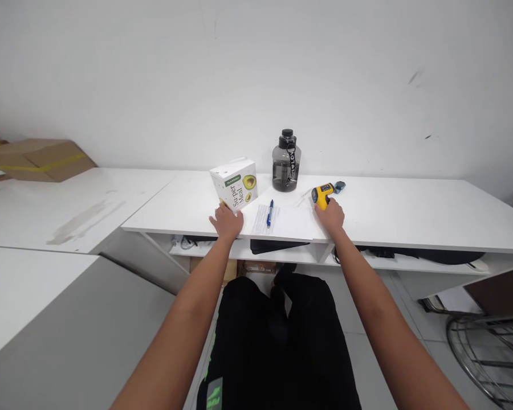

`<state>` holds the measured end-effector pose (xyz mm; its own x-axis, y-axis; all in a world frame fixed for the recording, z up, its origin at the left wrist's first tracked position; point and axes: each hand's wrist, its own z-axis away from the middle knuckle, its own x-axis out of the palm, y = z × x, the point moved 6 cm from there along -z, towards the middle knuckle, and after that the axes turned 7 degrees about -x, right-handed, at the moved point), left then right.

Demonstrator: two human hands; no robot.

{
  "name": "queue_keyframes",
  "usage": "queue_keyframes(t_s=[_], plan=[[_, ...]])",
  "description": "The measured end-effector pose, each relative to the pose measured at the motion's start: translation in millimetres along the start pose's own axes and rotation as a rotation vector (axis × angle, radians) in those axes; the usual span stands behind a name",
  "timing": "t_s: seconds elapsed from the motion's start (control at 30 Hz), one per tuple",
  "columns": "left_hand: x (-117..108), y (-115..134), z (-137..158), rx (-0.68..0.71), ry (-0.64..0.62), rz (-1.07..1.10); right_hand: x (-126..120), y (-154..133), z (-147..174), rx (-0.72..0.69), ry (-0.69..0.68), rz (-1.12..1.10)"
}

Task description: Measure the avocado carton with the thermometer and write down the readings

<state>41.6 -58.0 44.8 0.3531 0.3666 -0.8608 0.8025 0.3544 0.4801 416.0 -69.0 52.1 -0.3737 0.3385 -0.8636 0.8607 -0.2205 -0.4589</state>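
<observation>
here | yellow thermometer (322, 197) gripped within right fingers (320, 211) | white box (236, 183) just beyond left fingers (223, 212) (spread)

On the desk (419, 213), the small box (244, 183) stood on the left, with the left hand (227, 222) at its near side. Just right of it lay the paper (294, 222), with the pen (269, 214) on top. The bottle (286, 171) stood far back, behind the paper. The thermometer gun (322, 195) was on the right, in the right hand (330, 218).
</observation>
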Motion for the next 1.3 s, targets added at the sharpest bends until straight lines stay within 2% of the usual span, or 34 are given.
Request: queue_keyframes(t_s=[0.2,0.43,0.63,0.8,1.3], plan=[[-0.3,0.3,0.5,-0.004,-0.015,0.001,1.1,-6.4,8.9,-0.022,0.029,0.02],[-2.1,1.2,1.5,0.011,-0.012,0.001,7.5,-26.0,18.2,-0.202,0.005,0.223],[0.4,-0.1,0.3,0.001,-0.024,-0.002,5.9,-24.1,18.6,-0.154,0.001,0.233],[1.9,-1.2,-0.7,0.006,-0.011,0.003,6.2,-26.7,20.2,-0.187,0.008,0.257],[3.5,-2.4,-1.1,-0.001,-0.013,0.011,5.9,-24.2,19.8,-0.157,0.022,0.27]])
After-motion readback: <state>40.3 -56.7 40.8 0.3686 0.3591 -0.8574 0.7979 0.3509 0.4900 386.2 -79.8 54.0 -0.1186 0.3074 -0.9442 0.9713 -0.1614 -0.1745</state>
